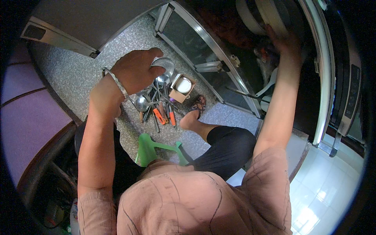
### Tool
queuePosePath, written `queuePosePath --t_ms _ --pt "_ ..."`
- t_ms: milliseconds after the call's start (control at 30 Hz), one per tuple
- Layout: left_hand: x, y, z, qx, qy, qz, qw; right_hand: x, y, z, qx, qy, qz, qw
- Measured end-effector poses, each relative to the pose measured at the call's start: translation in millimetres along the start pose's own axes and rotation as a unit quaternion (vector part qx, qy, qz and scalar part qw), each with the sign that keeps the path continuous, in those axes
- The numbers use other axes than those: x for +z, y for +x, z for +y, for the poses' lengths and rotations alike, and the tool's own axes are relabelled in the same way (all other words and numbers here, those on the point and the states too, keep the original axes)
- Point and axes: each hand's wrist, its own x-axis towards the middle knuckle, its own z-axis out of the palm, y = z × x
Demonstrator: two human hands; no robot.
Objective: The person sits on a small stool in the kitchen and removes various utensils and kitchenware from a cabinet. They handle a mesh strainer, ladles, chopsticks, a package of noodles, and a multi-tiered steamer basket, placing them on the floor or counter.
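My left hand (136, 69) hangs over the floor with thumb and fingers apart and nothing seen between them; a metal bracelet (119, 83) circles its wrist. Beyond its fingertips a perforated skimmer (166, 63) shows, partly covered. Below lies a pile of utensils with a steel ladle (141, 103), an orange-handled tool (159, 116) and several others. Beside them an open cardboard box (178, 96) contains a round white item (183, 85). My right hand (286, 42), blurred, reaches into a dark cabinet and grips a pale round vessel (271, 16) tilted on edge; some fingers are hidden.
An open metal-framed cabinet door (194, 50) stands ahead, with a white ladle-like utensil (268, 83) inside the cabinet. A green plastic stool (147, 149) is between my legs. My sandalled foot (195, 113) rests beside the box. Purple panels (32, 117) line the left.
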Motion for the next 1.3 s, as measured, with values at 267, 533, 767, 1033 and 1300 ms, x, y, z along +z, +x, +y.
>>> queuePosePath --t_ms 267,533,767,1033,1300 --pt "-4 1 7 0.001 0.004 -0.02 1.0 16 -47 31 0.158 0.8 -0.102 0.57" --pt "-3 13 29 -0.029 -0.273 0.145 0.951 14 -99 26 0.168 0.716 -0.169 0.656" --pt "4 18 30 -0.062 -0.643 0.031 0.763 46 -192 6 0.177 0.742 -0.25 0.596" --pt "33 -32 70 0.007 -0.659 -0.087 0.748 75 -274 61 0.241 0.783 -0.25 0.516" --pt "97 -136 113 -0.009 -0.708 -0.078 0.702 76 -345 144 0.229 0.78 -0.216 0.541"
